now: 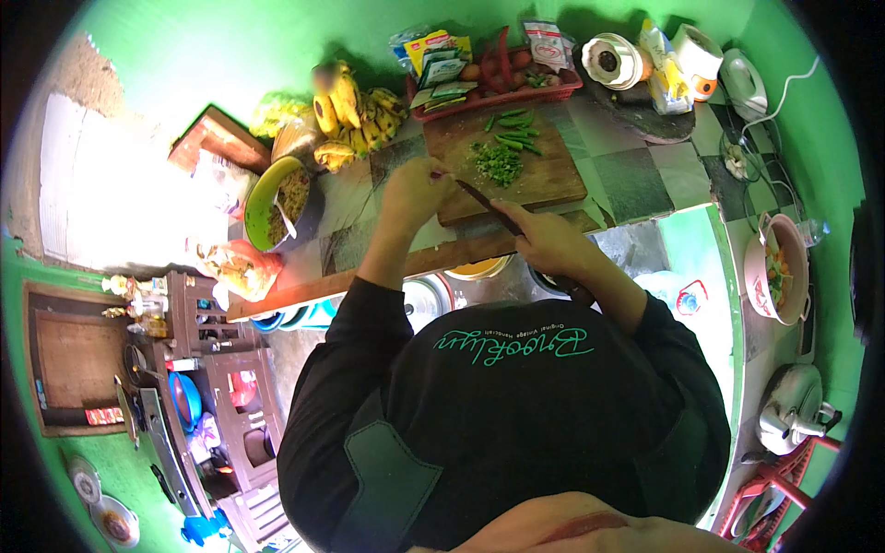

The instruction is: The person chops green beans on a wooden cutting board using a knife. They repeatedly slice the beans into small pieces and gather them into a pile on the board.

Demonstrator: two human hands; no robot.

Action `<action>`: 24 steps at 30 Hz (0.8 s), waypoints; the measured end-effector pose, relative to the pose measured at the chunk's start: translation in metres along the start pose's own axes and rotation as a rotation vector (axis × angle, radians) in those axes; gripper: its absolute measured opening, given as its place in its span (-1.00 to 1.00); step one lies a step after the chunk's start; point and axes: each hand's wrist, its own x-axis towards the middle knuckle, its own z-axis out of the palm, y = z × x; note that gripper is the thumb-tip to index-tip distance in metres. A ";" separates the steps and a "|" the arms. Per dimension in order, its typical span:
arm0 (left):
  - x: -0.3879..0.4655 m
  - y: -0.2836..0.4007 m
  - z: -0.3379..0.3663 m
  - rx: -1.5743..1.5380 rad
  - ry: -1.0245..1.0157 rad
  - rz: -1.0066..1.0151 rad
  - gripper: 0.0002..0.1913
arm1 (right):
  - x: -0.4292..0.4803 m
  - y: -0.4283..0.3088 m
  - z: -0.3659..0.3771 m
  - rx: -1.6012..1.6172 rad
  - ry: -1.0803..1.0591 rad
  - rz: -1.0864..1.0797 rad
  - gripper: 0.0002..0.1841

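Note:
My left hand point(417, 185) is curled at the left edge of the wooden cutting board point(553, 155). A small reddish-purple piece point(437, 175) shows at its fingertips, mostly hidden by the fingers, too small to name. My right hand point(550, 231) grips a knife point(489, 204), its dark blade slanting up-left so that the tip is close to my left fingertips. On the board lies a heap of chopped green pieces point(499, 164). Several whole green chillies point(517, 124) lie behind the heap.
A red plastic basket point(570, 84) of packets and produce stands behind the board. Left are bananas point(352, 114) and a green bowl point(257, 207) with a spoon. A stone mortar slab point(643, 117) sits right. Farther right are a pot point(759, 276) and a kettle point(788, 401).

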 end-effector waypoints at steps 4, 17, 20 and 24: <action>-0.012 0.000 0.020 0.105 -0.049 -0.044 -0.77 | -0.006 -0.002 -0.012 -0.120 0.020 0.152 -0.32; -0.039 -0.016 0.018 -0.231 0.055 -0.181 -0.77 | 0.011 -0.013 0.002 -0.150 0.022 0.068 -0.33; -0.039 -0.021 0.018 -0.271 0.117 -0.196 -0.77 | 0.005 -0.019 0.008 -0.144 -0.039 0.034 -0.34; -0.035 -0.018 0.017 -0.143 0.125 -0.083 -0.75 | 0.002 -0.015 0.007 -0.180 0.001 0.098 -0.34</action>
